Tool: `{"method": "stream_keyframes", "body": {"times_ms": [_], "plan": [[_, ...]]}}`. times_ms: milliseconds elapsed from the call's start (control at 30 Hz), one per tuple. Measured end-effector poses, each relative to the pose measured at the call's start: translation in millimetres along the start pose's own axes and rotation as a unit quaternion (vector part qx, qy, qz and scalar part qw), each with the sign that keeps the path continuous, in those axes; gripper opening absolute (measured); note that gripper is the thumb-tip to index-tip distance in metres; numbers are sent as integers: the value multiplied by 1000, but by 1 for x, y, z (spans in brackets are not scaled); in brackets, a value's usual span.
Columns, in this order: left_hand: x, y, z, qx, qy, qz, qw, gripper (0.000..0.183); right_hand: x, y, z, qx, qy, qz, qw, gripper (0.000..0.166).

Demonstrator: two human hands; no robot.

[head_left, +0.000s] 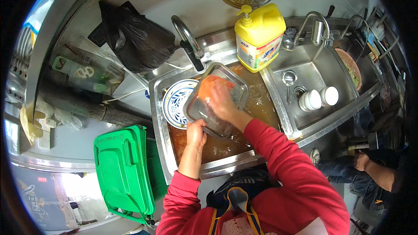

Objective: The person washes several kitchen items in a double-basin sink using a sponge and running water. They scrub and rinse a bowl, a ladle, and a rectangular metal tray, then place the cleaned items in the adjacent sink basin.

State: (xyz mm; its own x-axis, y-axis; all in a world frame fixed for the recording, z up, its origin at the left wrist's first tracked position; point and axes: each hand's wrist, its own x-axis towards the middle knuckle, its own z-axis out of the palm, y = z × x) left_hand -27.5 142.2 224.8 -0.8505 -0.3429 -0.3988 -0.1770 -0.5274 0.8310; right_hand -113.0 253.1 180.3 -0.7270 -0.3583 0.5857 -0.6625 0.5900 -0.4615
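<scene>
A rectangular stainless steel tray [240, 83] is tilted over the left sink [160, 137], which holds brownish water. My left hand [196, 133] grips the tray's near left edge. Inside the tray, my right hand [222, 101] presses an orange cloth [210, 86] against the metal; the hand is slightly blurred. White plates with a blue leaf pattern [178, 104] lie stacked at the sink's left side, partly behind the tray. Above the tray stands a black and chrome faucet [191, 47].
A yellow pump jug of detergent [261, 39] stands behind the sink divider. The right sink [303, 58] holds a ladle [289, 78] and white bowls [310, 100]. A green lidded bin [124, 169] is at the left, a black plastic bag [140, 42] above it. Another person's arm [378, 173] shows at right.
</scene>
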Motion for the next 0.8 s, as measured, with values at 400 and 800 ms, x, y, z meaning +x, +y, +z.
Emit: {"method": "stream_keyframes", "body": {"times_ms": [400, 800], "plan": [[25, 8, -5, -117, 26, 51, 991, 21, -40, -57, 7, 6, -75, -12, 997, 29], [-3, 46, -16, -69, 0, 47, 996, 33, -37, -10, -38, -97, -45, 32, 994, 31]]}}
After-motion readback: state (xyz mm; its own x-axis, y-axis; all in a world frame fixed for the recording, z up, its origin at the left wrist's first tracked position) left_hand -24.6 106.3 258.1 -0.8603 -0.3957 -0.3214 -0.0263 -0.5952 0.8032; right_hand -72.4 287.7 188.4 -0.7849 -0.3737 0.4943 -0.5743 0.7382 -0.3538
